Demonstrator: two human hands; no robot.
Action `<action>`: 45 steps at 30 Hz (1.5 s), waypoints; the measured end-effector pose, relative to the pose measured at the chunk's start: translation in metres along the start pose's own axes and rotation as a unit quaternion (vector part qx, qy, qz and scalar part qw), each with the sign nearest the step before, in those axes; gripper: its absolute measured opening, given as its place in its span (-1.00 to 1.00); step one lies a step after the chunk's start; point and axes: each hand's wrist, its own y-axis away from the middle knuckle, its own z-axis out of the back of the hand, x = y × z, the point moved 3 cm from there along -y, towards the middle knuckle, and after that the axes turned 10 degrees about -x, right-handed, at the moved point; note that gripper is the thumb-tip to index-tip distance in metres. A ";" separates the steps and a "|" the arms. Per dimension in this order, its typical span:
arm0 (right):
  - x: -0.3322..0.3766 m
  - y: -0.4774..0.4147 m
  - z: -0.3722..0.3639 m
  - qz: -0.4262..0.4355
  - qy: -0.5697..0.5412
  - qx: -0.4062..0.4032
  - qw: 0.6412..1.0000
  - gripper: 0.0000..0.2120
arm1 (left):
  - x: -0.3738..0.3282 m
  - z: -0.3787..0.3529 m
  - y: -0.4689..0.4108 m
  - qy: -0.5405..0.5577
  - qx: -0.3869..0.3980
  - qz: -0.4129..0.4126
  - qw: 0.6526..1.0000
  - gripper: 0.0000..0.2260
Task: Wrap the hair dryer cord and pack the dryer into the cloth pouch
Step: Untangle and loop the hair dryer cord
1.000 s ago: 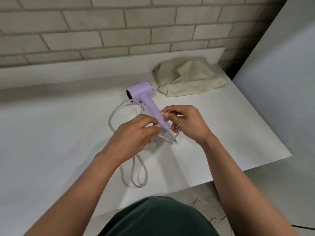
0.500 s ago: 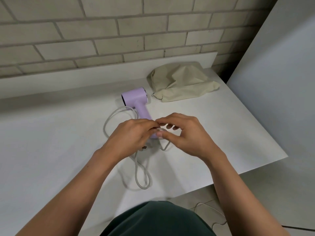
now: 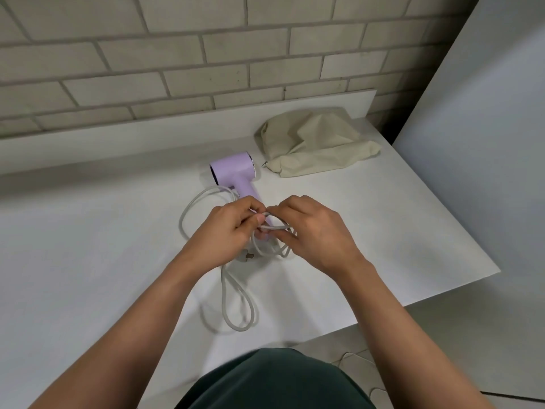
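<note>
A lilac hair dryer [image 3: 234, 172] lies on the white table [image 3: 88, 246], its handle pointing toward me and partly hidden under my hands. Its grey cord [image 3: 236, 305] loops left of the handle and trails in a long loop toward the table's front edge. My left hand [image 3: 227, 231] and my right hand [image 3: 312, 234] meet over the handle's end, each pinching cord strands wound round it. The plug [image 3: 247, 256] peeks out below my left hand. A beige cloth pouch [image 3: 315, 143] lies crumpled at the back right, apart from the dryer.
A brick wall [image 3: 206, 54] rises behind a raised white ledge [image 3: 147, 137]. A white panel [image 3: 486, 143] stands at the right beside the table's edge. Another cable [image 3: 362, 376] lies on the floor tiles below the front edge.
My hands have stayed joined over the handle while another turn of cord went round it. The trailing loop near the front edge has shifted slightly. The camera has tilted.
</note>
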 end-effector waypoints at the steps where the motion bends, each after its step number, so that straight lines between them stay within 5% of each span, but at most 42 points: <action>1: 0.000 0.000 -0.002 0.012 0.009 -0.010 1.000 -0.74 | 0.002 0.000 -0.001 0.018 0.000 0.015 1.000 -0.89; 15: -0.019 0.000 0.003 -0.133 -0.184 -0.063 0.972 -0.88 | 0.012 0.004 -0.003 0.008 -0.030 -0.008 0.999 -0.86; 18: -0.026 -0.001 0.011 -0.228 -0.278 -0.082 0.930 -0.91 | 0.013 0.007 -0.005 0.058 -0.060 0.018 0.996 -0.92; 23: -0.028 0.002 0.015 -0.349 -0.369 -0.104 0.855 -0.92 | 0.013 0.007 -0.009 -0.014 -0.074 0.001 0.997 -0.90; 26: -0.028 0.000 0.017 -0.310 -0.274 -0.099 0.905 -0.92 | 0.009 0.008 -0.010 -0.041 -0.069 -0.005 0.997 -0.89; 29: -0.016 -0.007 0.021 -0.111 -0.064 -0.082 0.988 -0.73 | 0.005 0.010 -0.010 -0.065 -0.061 -0.011 0.996 -0.86; 34: 0.007 -0.020 0.008 0.061 0.071 -0.038 0.995 -0.72 | -0.006 0.007 -0.007 -0.054 -0.033 -0.024 0.998 -0.85; 41: -0.005 -0.018 0.002 0.048 0.093 -0.091 0.990 -0.68 | -0.003 0.006 -0.002 -0.014 -0.015 0.005 1.000 -0.88; 45: -0.021 -0.020 0.019 -0.113 -0.016 -0.170 0.979 -0.80 | 0.007 0.007 -0.004 -0.059 -0.014 0.004 0.998 -0.88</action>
